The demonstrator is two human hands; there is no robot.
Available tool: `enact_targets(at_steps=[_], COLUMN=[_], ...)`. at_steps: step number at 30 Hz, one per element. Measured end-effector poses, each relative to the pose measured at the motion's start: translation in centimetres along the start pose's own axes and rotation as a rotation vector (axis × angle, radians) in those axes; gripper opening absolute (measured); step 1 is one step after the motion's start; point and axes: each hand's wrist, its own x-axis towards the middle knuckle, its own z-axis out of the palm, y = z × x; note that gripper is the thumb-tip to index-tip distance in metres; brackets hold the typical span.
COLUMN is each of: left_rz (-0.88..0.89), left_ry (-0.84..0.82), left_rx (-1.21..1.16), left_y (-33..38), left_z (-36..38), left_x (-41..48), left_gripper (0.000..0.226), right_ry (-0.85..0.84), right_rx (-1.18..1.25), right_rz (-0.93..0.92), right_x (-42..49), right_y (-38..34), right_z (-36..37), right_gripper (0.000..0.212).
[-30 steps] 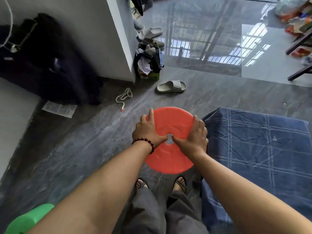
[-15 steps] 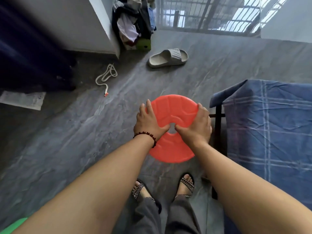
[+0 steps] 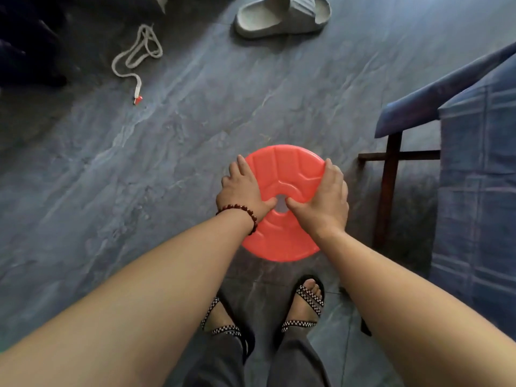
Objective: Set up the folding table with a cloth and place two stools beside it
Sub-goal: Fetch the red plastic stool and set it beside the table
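Step in hand: setting a stool by the bench, as I judge it.
Red stool (image 3: 284,169): a round, ribbed seat with a small hole in its middle, seen from above at the centre of the frame, just above the person's sandalled feet (image 3: 304,305). Whatever lies under the seat is hidden, so I cannot tell whether it stands on the floor (image 3: 139,169) or is held off it.
Left hand (image 3: 241,191): grips the seat's left side, thumb at the centre hole, fingers spread over the top toward the rim; a bead bracelet (image 3: 248,213) sits on the wrist.
Right hand (image 3: 324,199): grips the right side the same way, thumb at the hole, fingers reaching the rim.
Bench (image 3: 388,191): at the right of the frame, a dark leg and crossbar showing, near the stool but not touching it.
Cloth (image 3: 480,169): blue check, draped over the bench and hanging down its side.
Done, by the look of it: bench up and covered.
Left to do: this stool is not yet let go, and no second stool is in view.
Elsewhere: a grey slipper (image 3: 282,16) at the top of the frame, a white cord (image 3: 136,57) at upper left.
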Motion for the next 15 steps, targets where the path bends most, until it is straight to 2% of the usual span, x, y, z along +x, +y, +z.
enact_targets(at_steps=[7, 15], left_rz=[-0.012, -0.009], left_ry=[0.002, 0.001], left_rx=[0.015, 0.008], left_y=[-1.3, -1.7], left_z=[4.4, 5.9], left_x=[2.1, 3.3], left_gripper=[0.121, 0.122], right_ry=[-0.065, -0.084], right_rx=[-0.025, -0.045], right_rz=[0.026, 0.028], right_x=[1.2, 2.0], right_y=[2.1, 2.6], right_z=[4.4, 5.8], right_gripper=[0.116, 0.115])
